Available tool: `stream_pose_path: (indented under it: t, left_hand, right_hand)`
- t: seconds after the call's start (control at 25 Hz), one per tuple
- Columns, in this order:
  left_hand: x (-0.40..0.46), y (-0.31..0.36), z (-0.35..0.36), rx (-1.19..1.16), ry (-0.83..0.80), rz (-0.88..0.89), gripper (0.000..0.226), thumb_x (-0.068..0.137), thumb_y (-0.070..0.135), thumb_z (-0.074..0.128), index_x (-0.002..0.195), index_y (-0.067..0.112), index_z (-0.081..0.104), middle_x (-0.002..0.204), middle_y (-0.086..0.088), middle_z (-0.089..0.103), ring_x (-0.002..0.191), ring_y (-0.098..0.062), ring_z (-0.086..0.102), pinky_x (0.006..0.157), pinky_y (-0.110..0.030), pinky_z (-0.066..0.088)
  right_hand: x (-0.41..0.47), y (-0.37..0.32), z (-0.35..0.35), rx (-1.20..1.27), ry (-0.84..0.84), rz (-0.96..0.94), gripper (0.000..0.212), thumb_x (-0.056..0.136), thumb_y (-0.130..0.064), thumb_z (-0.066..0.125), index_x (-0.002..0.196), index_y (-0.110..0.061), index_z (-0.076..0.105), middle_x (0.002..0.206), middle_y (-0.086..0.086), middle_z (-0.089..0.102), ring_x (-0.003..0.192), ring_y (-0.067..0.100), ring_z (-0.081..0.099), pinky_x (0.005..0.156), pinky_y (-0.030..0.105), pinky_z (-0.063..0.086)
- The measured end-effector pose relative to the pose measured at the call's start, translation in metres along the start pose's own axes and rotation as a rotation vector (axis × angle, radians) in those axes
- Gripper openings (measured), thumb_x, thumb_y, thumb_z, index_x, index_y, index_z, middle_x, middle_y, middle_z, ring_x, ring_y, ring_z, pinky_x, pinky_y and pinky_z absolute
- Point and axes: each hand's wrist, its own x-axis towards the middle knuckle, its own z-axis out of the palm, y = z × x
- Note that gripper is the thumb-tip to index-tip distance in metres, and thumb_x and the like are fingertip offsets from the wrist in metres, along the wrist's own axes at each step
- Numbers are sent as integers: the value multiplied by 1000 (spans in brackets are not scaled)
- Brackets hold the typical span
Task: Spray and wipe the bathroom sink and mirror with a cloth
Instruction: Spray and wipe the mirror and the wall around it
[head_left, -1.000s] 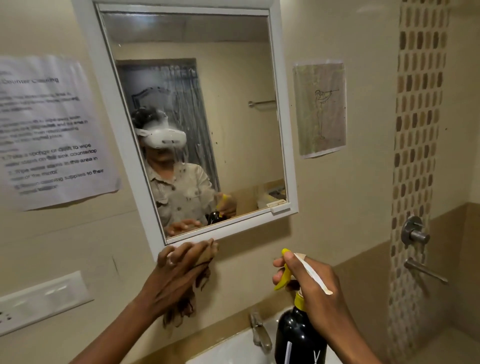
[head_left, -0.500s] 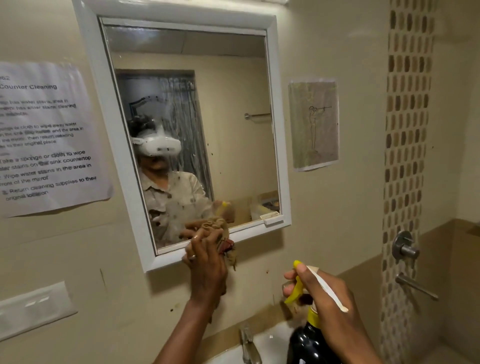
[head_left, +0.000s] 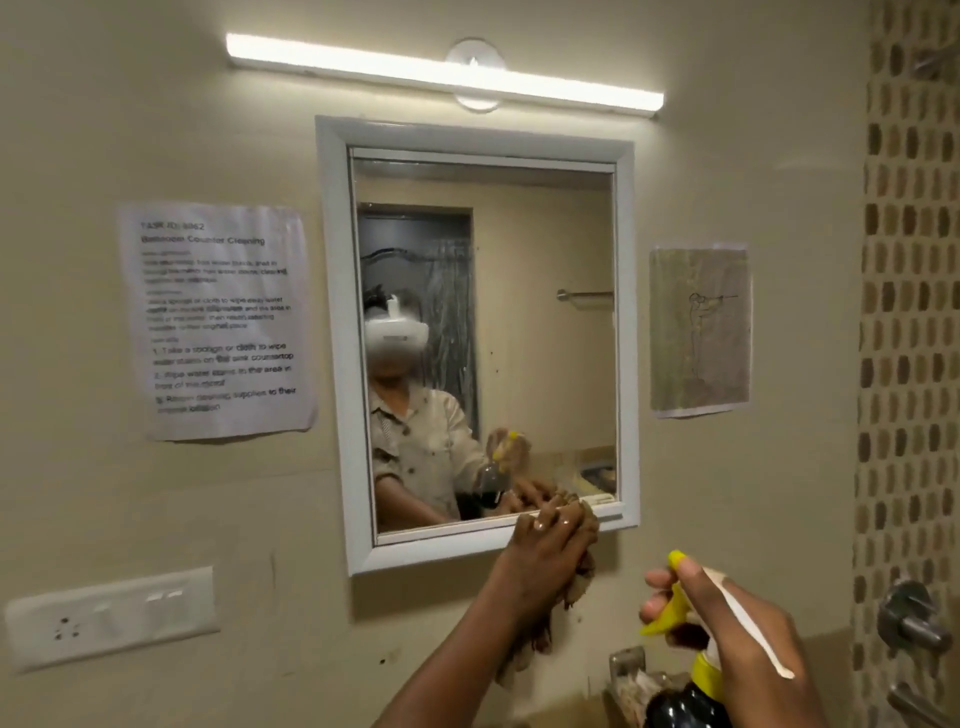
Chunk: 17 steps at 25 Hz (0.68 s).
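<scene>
Nearest the camera, a dark spray bottle is held upright in the right hand, low at the frame's right; the fingers are closed around its neck with one laid on the yellow trigger. The bottle's body is cut off by the bottom edge, so its fill cannot be judged. It is taken to be rigid and probably smooth and slippery when wet, best gripped at the neck, as it is.

Further out, a brown cloth is bunched under the left hand, whose fingers are clamped on it and pressed against the lower right corner of the mirror, across the glass edge and white frame. The cloth is judged soft, limp and light; a loose tail hangs below the wrist, so a fuller wad in the palm would serve better. The glass is hard and fragile, and spots can be made out on it.

The sink is almost wholly hidden; only a tap shows between the arms. The printed notice on the wall is too blurred to read fully.
</scene>
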Motion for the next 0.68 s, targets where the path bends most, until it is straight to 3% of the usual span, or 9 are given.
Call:
stream_pose_path:
  t: [0.12, 0.2, 0.28, 0.4, 0.44, 0.48, 0.56, 0.6, 0.68]
  left_hand:
    - [-7, -22, -18, 43, -8, 114, 51, 82, 15, 50, 133, 24, 54, 136, -6, 48, 109, -30, 51, 79, -41, 49]
    - [-25, -28, -38, -60, 74, 17, 48, 87, 20, 58, 134, 26, 55, 136, -7, 47, 112, -32, 49, 81, -42, 46]
    - [-52, -27, -59, -294, 219, -195, 45, 90, 19, 54, 133, 28, 59, 134, -6, 50, 119, -27, 49, 88, -38, 44]
    - [-97, -26, -89, -656, 556, -671, 42, 98, 2, 51, 128, 28, 64, 129, -2, 49, 121, -10, 51, 100, -21, 45]
    - [-109, -25, -97, -785, 688, -875, 41, 100, 0, 50, 126, 28, 65, 127, 0, 53, 118, -7, 55, 101, -21, 47]
    - [-121, -26, -103, -908, 829, -1107, 42, 101, -2, 48, 123, 27, 66, 123, 3, 58, 115, -7, 59, 98, -25, 52]
    - [-148, -37, -105, -1169, 1072, -1589, 37, 102, -1, 42, 122, 20, 65, 110, 5, 65, 99, -18, 64, 77, -24, 57]
    - [-166, -45, -102, -1306, 1089, -1780, 32, 105, 7, 38, 123, 15, 62, 108, 1, 63, 87, -20, 61, 67, -27, 55]
    - [-198, -51, -107, -1487, 960, -2003, 34, 109, 23, 28, 104, 14, 60, 115, -13, 59, 76, -21, 54, 71, -34, 51]
  right_hand:
    - [2, -8, 14, -63, -103, -117, 41, 102, -30, 59, 73, -13, 82, 76, 10, 80, 83, 36, 75, 79, 47, 57]
    - [3, -15, 30, -87, -151, -169, 41, 104, -30, 55, 77, -13, 81, 76, 7, 80, 83, 32, 75, 77, 45, 57]
    - [5, -18, 46, -79, -171, -192, 40, 105, -30, 55, 81, -14, 82, 77, 7, 81, 83, 30, 75, 79, 45, 57]
    - [10, -16, 73, -40, -226, -184, 41, 106, -29, 54, 80, -11, 82, 82, 6, 82, 85, 30, 74, 81, 47, 56]
    - [10, -14, 82, -21, -252, -181, 41, 105, -29, 55, 79, -10, 81, 83, 6, 82, 85, 32, 74, 79, 48, 56]
    - [8, -11, 93, -4, -286, -177, 39, 102, -31, 57, 78, -11, 81, 82, 7, 81, 84, 33, 74, 76, 46, 56]
    - [-1, -5, 113, 42, -341, -159, 36, 93, -36, 56, 79, -13, 81, 79, 10, 80, 79, 29, 74, 73, 41, 56]
    - [-6, -1, 123, 65, -367, -150, 35, 92, -35, 57, 79, -14, 81, 77, 11, 80, 77, 29, 74, 72, 40, 56]
    - [-17, 8, 143, 87, -421, -135, 33, 97, -31, 59, 79, -16, 82, 75, 11, 79, 78, 30, 75, 73, 41, 56]
